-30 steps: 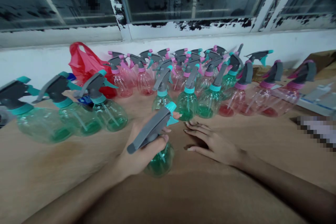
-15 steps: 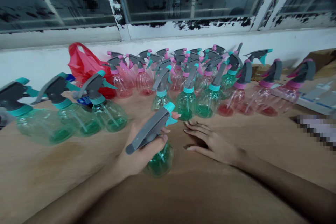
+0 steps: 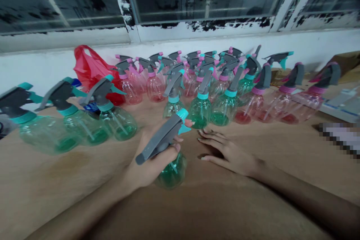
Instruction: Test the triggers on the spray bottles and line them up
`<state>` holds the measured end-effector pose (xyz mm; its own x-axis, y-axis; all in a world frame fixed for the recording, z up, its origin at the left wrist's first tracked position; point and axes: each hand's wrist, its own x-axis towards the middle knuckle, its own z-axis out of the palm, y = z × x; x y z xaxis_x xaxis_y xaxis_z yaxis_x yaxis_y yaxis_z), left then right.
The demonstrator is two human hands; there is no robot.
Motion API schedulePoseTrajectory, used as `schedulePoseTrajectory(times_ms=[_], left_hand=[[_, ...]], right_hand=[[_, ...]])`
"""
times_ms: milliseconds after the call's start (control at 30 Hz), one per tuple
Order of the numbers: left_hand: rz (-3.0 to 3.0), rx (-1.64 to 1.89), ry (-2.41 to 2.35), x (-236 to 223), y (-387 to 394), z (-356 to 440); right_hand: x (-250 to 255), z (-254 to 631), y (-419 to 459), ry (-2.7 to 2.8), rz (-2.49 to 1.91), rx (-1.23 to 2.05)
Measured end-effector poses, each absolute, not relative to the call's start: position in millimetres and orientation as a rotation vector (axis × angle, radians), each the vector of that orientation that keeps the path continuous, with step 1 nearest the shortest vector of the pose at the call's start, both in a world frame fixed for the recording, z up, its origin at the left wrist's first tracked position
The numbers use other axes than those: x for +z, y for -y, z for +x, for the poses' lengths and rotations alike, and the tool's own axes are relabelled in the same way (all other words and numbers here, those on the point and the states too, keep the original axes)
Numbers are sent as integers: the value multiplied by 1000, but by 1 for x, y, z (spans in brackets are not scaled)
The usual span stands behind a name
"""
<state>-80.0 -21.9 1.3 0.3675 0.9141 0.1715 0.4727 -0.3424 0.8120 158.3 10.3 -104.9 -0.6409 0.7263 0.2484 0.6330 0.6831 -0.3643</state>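
Note:
My left hand [image 3: 153,161] is wrapped round the neck of a green spray bottle [image 3: 173,172] with a grey head and turquoise nozzle. That bottle stands upright on the wooden table [image 3: 225,206], its nozzle pointing away to the right. Palm down on the table, my right hand [image 3: 225,152] lies with its fingers spread and holds nothing. Just beyond its fingertips are a green spray bottle [image 3: 200,110] and another green spray bottle [image 3: 224,108]. Farther right, several pink-collared spray bottles [image 3: 250,105] stand in a row.
Three green spray bottles [image 3: 119,123] stand at the left. Behind, a cluster of pink and green bottles [image 3: 154,86] lines the wall beside a red plastic bag [image 3: 94,69]. At the right lie a blurred-out flat object [image 3: 340,137] and a brown cardboard piece [image 3: 347,69].

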Motion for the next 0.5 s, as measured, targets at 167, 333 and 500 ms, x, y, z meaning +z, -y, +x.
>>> schedulePoseTrajectory(times_ms=[167, 333, 500], left_hand=[[1985, 882, -1148, 1, 21, -80], [1954, 845, -1164, -3, 21, -81], [1898, 892, -1207, -7, 23, -80]], right_hand=[[-105, 159, -10, 2505, -1050, 359], [-105, 159, -10, 2516, -1058, 355], [-104, 159, -9, 2529, -1061, 342]])
